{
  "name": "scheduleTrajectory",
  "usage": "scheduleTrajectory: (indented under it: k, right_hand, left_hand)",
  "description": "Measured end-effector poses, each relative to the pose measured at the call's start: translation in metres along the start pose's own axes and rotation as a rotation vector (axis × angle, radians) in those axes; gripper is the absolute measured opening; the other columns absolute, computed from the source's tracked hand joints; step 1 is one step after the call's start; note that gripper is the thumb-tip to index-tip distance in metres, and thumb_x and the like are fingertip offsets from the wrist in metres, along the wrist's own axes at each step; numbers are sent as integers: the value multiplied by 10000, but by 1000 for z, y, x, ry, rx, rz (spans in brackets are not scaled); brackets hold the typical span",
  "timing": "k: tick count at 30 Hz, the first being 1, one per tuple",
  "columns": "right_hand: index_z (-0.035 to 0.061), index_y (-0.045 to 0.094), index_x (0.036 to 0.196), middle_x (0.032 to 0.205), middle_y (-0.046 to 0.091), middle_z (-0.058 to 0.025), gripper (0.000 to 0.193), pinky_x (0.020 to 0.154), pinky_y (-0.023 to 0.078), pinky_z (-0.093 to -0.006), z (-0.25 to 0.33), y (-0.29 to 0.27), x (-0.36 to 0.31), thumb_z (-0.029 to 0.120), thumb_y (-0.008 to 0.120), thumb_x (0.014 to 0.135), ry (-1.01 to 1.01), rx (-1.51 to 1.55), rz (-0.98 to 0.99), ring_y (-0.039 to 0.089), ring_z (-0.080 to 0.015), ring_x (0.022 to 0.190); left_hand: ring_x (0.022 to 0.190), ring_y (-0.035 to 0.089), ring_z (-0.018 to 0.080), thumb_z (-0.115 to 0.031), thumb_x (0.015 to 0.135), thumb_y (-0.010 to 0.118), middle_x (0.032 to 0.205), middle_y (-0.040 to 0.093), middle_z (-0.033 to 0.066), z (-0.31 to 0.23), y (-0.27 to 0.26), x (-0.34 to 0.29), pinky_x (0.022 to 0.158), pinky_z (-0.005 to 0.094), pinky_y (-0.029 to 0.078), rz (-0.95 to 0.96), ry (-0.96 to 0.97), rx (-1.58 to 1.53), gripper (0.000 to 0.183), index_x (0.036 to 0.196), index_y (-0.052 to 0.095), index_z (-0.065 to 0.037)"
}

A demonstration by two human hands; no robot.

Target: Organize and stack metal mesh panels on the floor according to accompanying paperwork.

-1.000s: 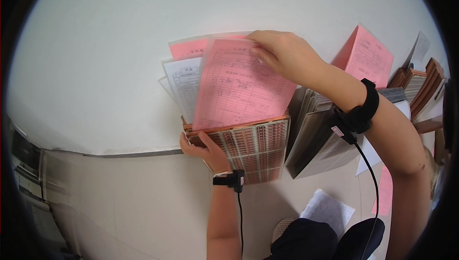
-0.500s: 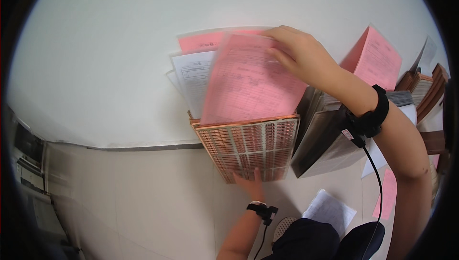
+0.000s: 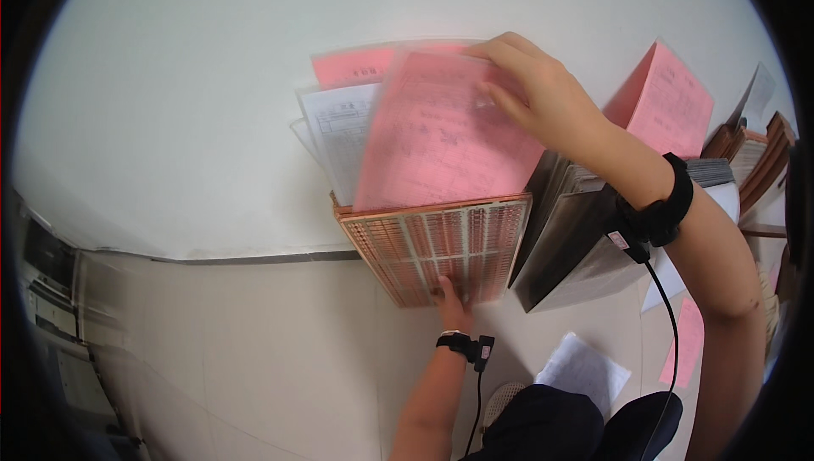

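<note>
Beside the wall, a stack of copper-edged grid panels, looking like circuit board panels, leans upright on the floor. My left hand grips its lower part, thumb on the front face and the other fingers partly hidden. A pink printed sheet, apparently in a clear sleeve, rises from behind the front panel. Its upper right corner is pinched between the thumb and fingers of my right hand. Behind it stand a white form and another pink sheet.
Dark panels lean just to the right, with a folded pink sheet behind them. Brown-edged panels stand farther right. On the floor lie a plastic-wrapped white packet and a pink paper. Cables hang from both wrist straps.
My left hand has moved up and slightly right along the panels, whose lower edge is raised a little. The right hand keeps its pinch on the pink sheet, which has shifted slightly upward.
</note>
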State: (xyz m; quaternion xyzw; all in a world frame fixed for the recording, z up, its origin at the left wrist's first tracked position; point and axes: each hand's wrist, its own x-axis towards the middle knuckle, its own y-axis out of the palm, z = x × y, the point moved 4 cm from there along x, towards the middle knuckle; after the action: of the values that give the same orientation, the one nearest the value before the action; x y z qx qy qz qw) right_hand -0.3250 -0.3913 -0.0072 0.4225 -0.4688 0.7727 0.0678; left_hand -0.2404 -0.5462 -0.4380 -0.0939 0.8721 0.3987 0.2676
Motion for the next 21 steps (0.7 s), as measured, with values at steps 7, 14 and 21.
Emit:
scheduleTrajectory:
  k: [7, 14, 21]
  right_hand:
    - [61, 551, 1111, 1014, 546, -117, 326, 743, 502, -344, -1, -11, -10, 22, 583, 789, -21, 29, -72, 586, -286, 868]
    - [46, 538, 1126, 1005, 544, -129, 370, 772, 489, -355, -8, -18, -20, -6, 596, 764, 26, -28, -14, 574, -299, 898]
    - [47, 530, 1133, 1018, 544, -134, 379, 779, 476, -366, -19, -23, -27, 11, 604, 763, 51, 16, -4, 564, -313, 901]
  left_hand:
    - [1362, 184, 297, -583, 825, 535, 1475, 180, 108, -4, 5, -10, 1044, 547, 299, 14, -41, 118, 885, 1433, 98, -111]
    - [1379, 117, 293, -626, 777, 573, 1494, 88, 106, -8, 6, -16, 1060, 591, 213, -20, -71, 179, 999, 1446, 20, -129]
    - [1360, 170, 305, -620, 731, 636, 1479, 153, 108, -7, 8, -16, 1048, 600, 222, -4, -105, 163, 1059, 1432, -18, -170]
